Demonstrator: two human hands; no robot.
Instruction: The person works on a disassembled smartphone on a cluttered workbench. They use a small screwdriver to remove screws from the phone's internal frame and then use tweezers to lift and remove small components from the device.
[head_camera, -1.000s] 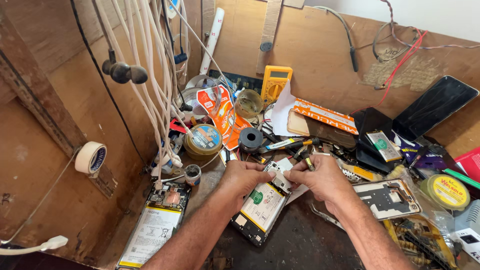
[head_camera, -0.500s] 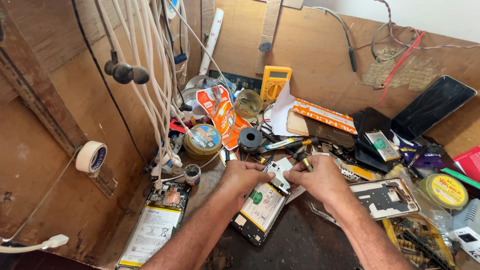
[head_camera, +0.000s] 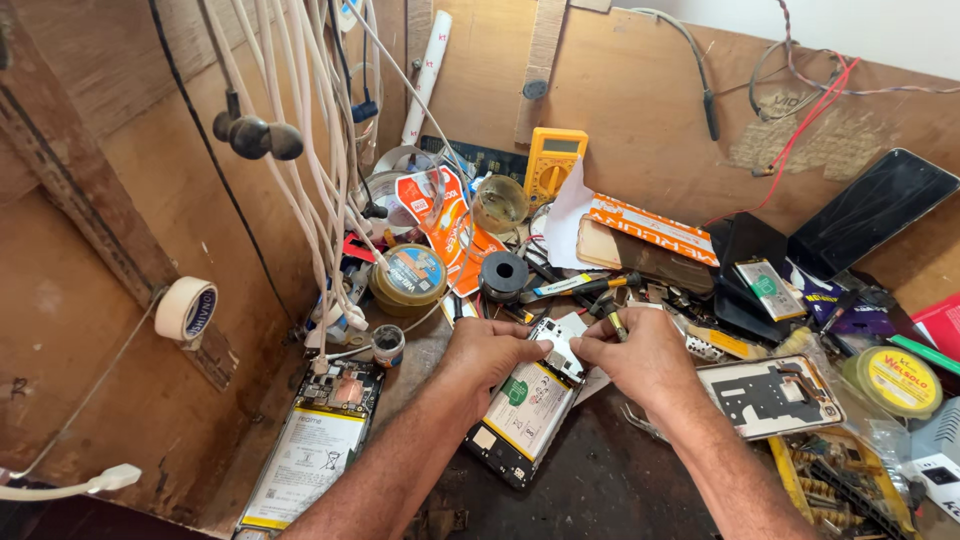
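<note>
An opened phone (head_camera: 527, 410) lies back-up on the dark bench, its battery and circuit board bared. My left hand (head_camera: 490, 352) grips its upper left edge, thumb on the board. My right hand (head_camera: 637, 357) pinches the phone's upper right corner, and a small dark tool with a yellow band (head_camera: 614, 323) sticks out above its fingers. Whether that hand also holds the tool is unclear.
A second opened phone (head_camera: 315, 445) lies at the left. A phone frame (head_camera: 770, 395) sits right of my hands. Behind them are a black tape ring (head_camera: 503, 272), a round tin (head_camera: 408, 277), a yellow multimeter (head_camera: 554, 164), hanging white cables (head_camera: 300, 150) and a masking tape roll (head_camera: 186, 309).
Both hands stay on the phone's top end with only slight shifts of the fingers. The phone has not moved.
</note>
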